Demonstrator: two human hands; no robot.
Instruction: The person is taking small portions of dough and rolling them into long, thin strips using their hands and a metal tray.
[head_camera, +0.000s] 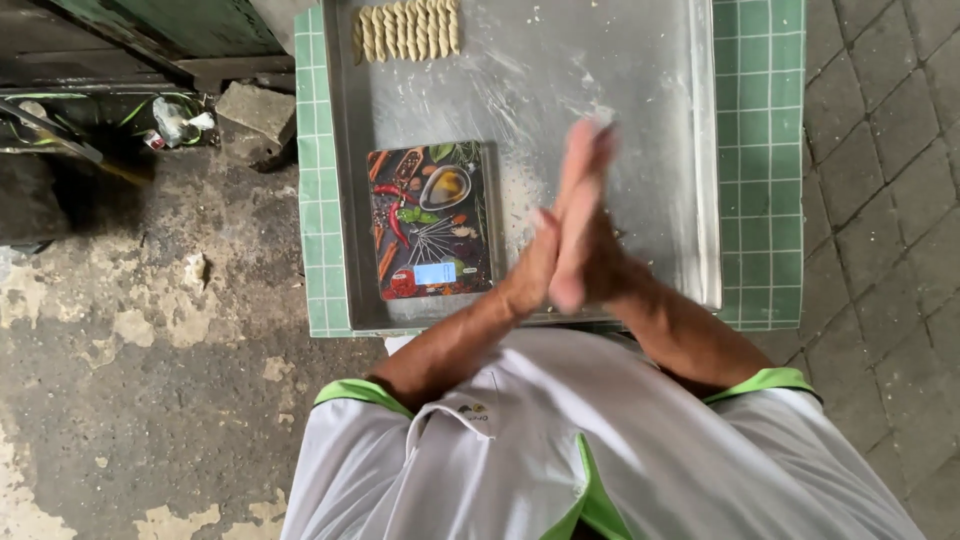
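palms pressed flat together, left hand (545, 262) against right hand (590, 225), blurred over the floured tray (640, 120) near its front edge; whether dough sits between cannot be told. probably mid-rolling. twisted dough sticks (407, 30) lined at far left corner, kitchen scale (430, 222) front left.

The left hand (548, 262) and the right hand (590, 215) are pressed flat together, palm to palm, fingers straight and pointing to the far side, blurred at the tips. They hang over the near right part of a flour-dusted grey metal tray (640, 120). Whatever lies between the palms is hidden. Both forearms run back toward the person's white shirt.
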